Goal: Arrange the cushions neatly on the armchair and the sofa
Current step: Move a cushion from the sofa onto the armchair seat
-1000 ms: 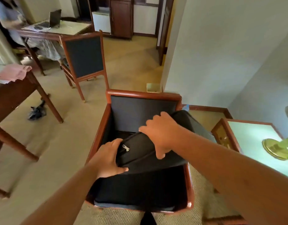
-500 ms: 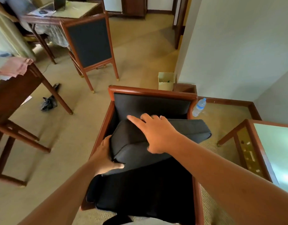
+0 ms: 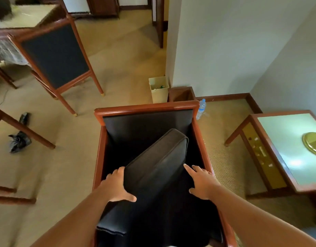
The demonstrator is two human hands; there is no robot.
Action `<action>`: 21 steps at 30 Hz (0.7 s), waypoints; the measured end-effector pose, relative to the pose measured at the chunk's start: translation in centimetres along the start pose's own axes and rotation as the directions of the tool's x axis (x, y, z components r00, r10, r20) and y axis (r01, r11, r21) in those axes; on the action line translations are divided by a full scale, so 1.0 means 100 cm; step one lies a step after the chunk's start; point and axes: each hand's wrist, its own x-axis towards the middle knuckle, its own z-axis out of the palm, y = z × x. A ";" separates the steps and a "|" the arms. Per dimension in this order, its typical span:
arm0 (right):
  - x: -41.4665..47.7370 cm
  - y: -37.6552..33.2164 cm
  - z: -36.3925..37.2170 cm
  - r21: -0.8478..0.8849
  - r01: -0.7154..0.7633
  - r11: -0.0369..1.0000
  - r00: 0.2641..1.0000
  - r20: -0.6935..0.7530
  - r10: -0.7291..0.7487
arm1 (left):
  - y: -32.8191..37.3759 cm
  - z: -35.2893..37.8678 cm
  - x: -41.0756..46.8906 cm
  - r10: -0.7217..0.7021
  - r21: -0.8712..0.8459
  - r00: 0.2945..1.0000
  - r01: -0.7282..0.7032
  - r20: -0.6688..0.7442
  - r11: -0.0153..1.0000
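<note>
Left hand (image 3: 116, 186) grips the near-left edge of the dark cushion (image 3: 159, 157), thumb across its face, fingers over the edge. Right hand (image 3: 201, 182) lies flat with fingers straight and spread at the near-right edge, probably touching it, holding nothing. The 2 hands are apart, 1 per side. The dark cushion sits tilted and skewed inside the armchair (image 3: 146, 108), its far corner toward the backrest, over the seat cushion (image 3: 114, 226). Judged thick, soft-filled and light-to-medium in weight. The smooth cover may slip, so hold opposite side edges near the corners. Beyond: water bottle (image 3: 201, 108), waste bin (image 3: 158, 90), side table (image 3: 281, 136) far right.
</note>
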 end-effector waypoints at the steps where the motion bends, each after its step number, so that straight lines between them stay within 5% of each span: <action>1: 0.004 -0.006 -0.004 0.018 0.014 1.000 0.999 -0.046 -0.013 | 0.013 0.005 0.002 0.024 0.039 1.000 -0.023 -0.010 0.999; 7: 0.024 -0.034 -0.025 -0.154 0.135 0.979 0.964 -0.208 -0.165 | 0.057 0.055 -0.025 0.188 0.223 0.971 -0.153 -0.146 0.963; 12: 0.038 -0.053 -0.022 -0.441 0.273 0.855 0.962 0.103 -0.254 | 0.036 0.067 -0.041 0.339 0.244 0.937 -0.309 -0.089 0.919; 18: 0.034 -0.058 -0.008 -0.313 0.293 0.903 0.955 0.045 -0.294 | -0.013 0.040 -0.039 0.355 0.173 0.934 -0.343 -0.046 0.923; 21: 0.025 -0.052 0.001 -0.276 0.274 0.921 0.961 0.031 -0.276 | 0.005 0.050 -0.045 0.317 0.326 0.948 -0.309 0.030 0.894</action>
